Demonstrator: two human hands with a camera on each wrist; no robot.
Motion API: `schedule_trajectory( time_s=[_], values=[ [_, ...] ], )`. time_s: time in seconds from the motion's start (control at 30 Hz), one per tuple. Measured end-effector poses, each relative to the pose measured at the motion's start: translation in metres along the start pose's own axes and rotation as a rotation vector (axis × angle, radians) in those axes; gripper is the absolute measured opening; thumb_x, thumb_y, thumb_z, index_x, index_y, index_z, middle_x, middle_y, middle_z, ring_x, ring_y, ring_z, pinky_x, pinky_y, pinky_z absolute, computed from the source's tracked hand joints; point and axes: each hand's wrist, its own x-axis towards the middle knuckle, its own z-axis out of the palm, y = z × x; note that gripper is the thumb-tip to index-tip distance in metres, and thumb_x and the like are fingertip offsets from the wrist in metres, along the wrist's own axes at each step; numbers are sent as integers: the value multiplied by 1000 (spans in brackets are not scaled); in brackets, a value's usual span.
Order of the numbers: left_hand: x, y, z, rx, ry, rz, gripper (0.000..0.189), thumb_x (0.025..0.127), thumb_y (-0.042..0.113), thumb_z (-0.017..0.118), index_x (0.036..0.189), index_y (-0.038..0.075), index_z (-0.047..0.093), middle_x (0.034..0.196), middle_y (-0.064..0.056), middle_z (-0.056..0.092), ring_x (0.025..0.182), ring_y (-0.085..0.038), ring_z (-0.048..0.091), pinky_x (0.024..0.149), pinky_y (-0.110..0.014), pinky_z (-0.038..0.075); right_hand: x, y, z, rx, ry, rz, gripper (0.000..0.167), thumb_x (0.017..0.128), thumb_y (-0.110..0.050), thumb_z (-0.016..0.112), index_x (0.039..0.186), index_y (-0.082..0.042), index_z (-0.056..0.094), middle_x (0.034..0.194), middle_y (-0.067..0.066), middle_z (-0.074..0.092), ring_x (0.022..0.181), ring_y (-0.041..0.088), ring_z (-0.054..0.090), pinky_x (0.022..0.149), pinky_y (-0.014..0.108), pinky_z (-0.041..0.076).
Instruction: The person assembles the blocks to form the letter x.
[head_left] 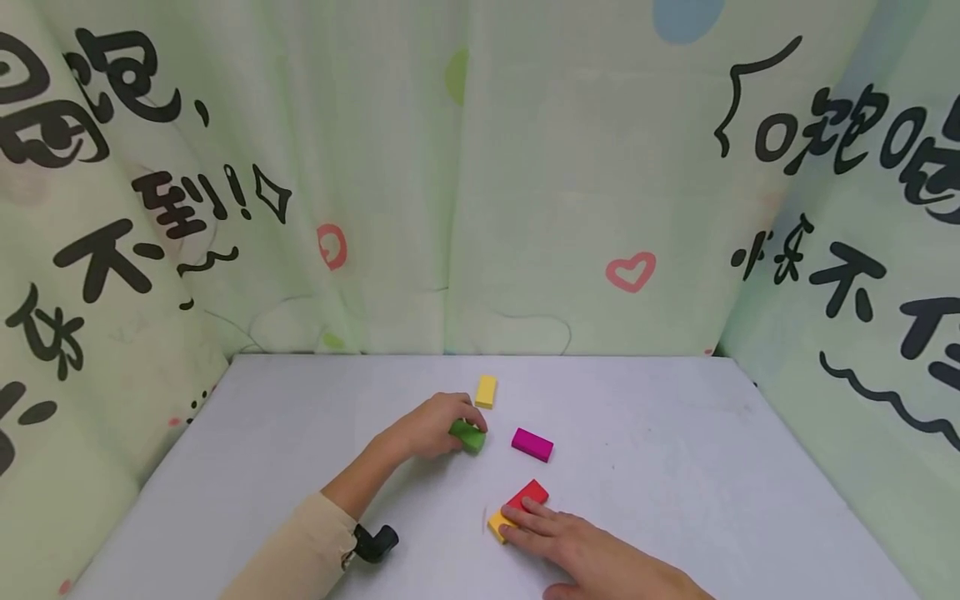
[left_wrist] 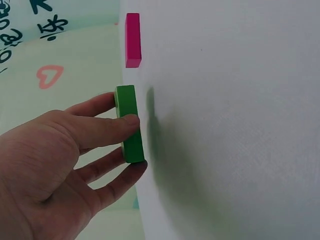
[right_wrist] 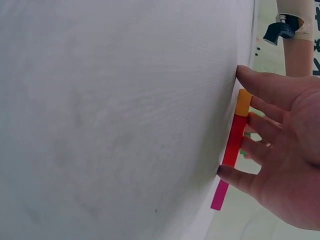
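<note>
A green block (left_wrist: pixel 130 135) is pinched between the thumb and fingers of my left hand (head_left: pixel 437 427), held just above the white table as its shadow shows. My right hand (head_left: pixel 573 546) lies with extended fingers at a red block (head_left: pixel 531 493) and a yellow-orange block (head_left: pixel 500 526), touching them. Those two blocks sit end to end in the right wrist view, the yellow-orange block (right_wrist: pixel 243 102) above the red block (right_wrist: pixel 234 141). A magenta block (head_left: pixel 532 445) lies on the table between the hands, apart from both. Beyond the left hand's fingertips is a yellow block (head_left: pixel 486 392).
The white table (head_left: pixel 675 467) reaches back to a pale green printed curtain (head_left: pixel 540 183), which also hangs along both sides. A black wrist mount (head_left: pixel 377 543) juts from the left sleeve, low over the table.
</note>
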Motion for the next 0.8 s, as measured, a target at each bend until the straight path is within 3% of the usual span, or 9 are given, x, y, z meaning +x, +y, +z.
schedule_trajectory(
  time_s=[0.33, 0.63, 0.8],
  values=[
    [-4, 4, -3, -17, -39, -26, 32, 88, -1, 79, 114, 18, 78, 110, 4, 67, 110, -16, 64, 101, -35, 55, -1, -3, -2, 23, -9, 26, 76, 93, -19, 76, 161, -20, 42, 169, -1, 36, 153, 28, 41, 114, 44, 47],
    [-9, 13, -2, 6, -64, 14, 32, 89, 1, 79, 114, 20, 78, 108, 6, 67, 106, -13, 63, 98, -30, 55, -3, -5, -2, 35, -11, 54, 75, 94, -21, 76, 161, -21, 41, 170, -3, 34, 154, 30, 38, 115, 45, 46],
    [-13, 16, -1, 6, -77, 6, 31, 90, 2, 79, 115, 20, 78, 111, 5, 67, 108, -13, 63, 97, -28, 55, -1, -8, -4, 110, -66, 118, 75, 97, -23, 74, 163, -26, 38, 171, -7, 30, 157, 28, 32, 118, 46, 42]
  ],
)
